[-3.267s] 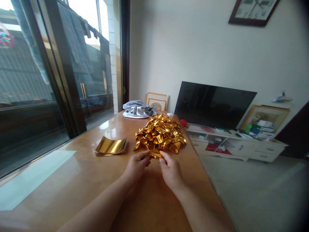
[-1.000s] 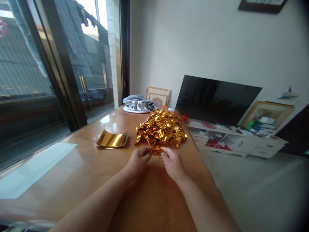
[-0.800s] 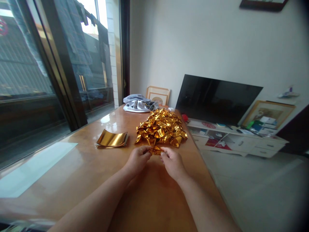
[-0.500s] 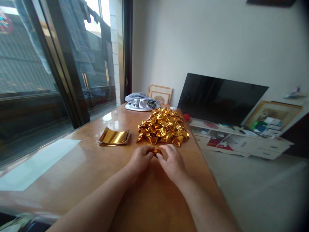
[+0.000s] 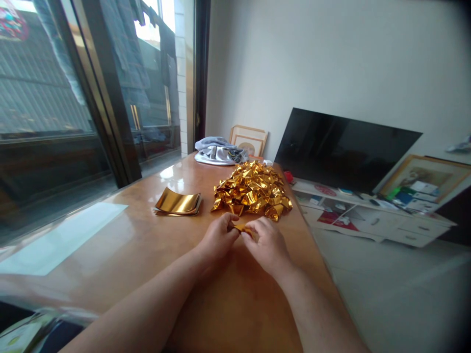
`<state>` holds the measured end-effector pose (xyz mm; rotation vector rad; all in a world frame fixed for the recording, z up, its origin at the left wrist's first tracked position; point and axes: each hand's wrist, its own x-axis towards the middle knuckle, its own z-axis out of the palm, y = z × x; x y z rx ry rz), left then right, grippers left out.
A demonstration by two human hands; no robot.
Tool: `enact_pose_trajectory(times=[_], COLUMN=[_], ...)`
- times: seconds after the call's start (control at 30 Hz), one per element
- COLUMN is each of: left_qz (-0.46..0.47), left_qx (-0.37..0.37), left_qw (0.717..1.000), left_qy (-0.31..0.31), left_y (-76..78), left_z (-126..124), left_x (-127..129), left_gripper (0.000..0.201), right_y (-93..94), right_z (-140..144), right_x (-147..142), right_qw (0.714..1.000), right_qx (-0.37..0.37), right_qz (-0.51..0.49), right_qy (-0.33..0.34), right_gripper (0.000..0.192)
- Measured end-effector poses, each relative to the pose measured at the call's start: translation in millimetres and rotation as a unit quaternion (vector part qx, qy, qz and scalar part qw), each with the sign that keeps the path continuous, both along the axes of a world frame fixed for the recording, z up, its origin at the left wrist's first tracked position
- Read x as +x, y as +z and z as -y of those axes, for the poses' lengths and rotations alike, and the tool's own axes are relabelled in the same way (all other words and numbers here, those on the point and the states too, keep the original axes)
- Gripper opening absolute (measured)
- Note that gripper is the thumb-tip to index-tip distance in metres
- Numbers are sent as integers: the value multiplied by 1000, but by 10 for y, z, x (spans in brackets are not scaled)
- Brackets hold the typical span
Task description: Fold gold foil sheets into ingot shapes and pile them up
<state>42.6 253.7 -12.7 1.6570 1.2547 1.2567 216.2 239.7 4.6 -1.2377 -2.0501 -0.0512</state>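
Note:
My left hand (image 5: 219, 239) and my right hand (image 5: 268, 242) meet over the wooden table (image 5: 121, 255), both pinching a small folded piece of gold foil paper (image 5: 243, 228) between the fingertips. Most of the piece is hidden by my fingers. Just beyond my hands lies a heap of folded gold foil pieces (image 5: 252, 189). To the left of the heap rests a small stack of flat gold foil sheets (image 5: 178, 202), curled up at the edges.
A bundle of grey and white cloth (image 5: 218, 150) and a framed picture (image 5: 248, 141) sit at the table's far end. A glass sliding door (image 5: 66, 103) runs along the left. On the right stand a dark TV (image 5: 346, 149) and a low white cabinet (image 5: 375, 215).
My hands have drawn closer together around the gold piece, covering more of it. The camera has shifted a little, so the heap and sheets appear slightly further right and higher.

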Motion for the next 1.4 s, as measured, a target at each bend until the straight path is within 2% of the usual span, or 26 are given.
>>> enact_pose_trajectory(times=[0.1,0.2,0.37,0.47,0.6,0.77,0.9,1.17,1.4], left_qz=[5,5,-2,-18,-27,-53,-68,-108,-66], left_qx=[-1,-3,-14,-50,-102,-122,-118,-92,-100], left_qw=[1000,1000,1000,998,991,989,987,985,989], left_qy=[-6,-18,-9,-30,-83,-70,-82,-98,-91], left_y=[32,60,38,8,3,14,17,40,17], left_z=[28,51,42,29,30,36,36,32,29], left_x=[16,44,50,26,5,1,-13,-59,-37], left_gripper=[31,32,26,22,27,29,34,28,31], right_y=[6,1,-18,-30,-36,-36,-42,-49,-60], right_z=[-2,-4,-20,-33,-29,-24,-50,-69,-83], right_x=[13,36,55,53,49,56,65,74,50], right_qw=[1000,999,1000,999,997,995,991,962,931], right_qx=[-3,-8,-13,-20,-28,-34,-46,-146,-193], right_qz=[28,34,-10,-38,-62,-93,-129,-230,-309], right_qy=[-3,-9,-23,-25,-23,-8,-7,6,7], right_gripper=[5,15,15,15,17,18,19,17,19])
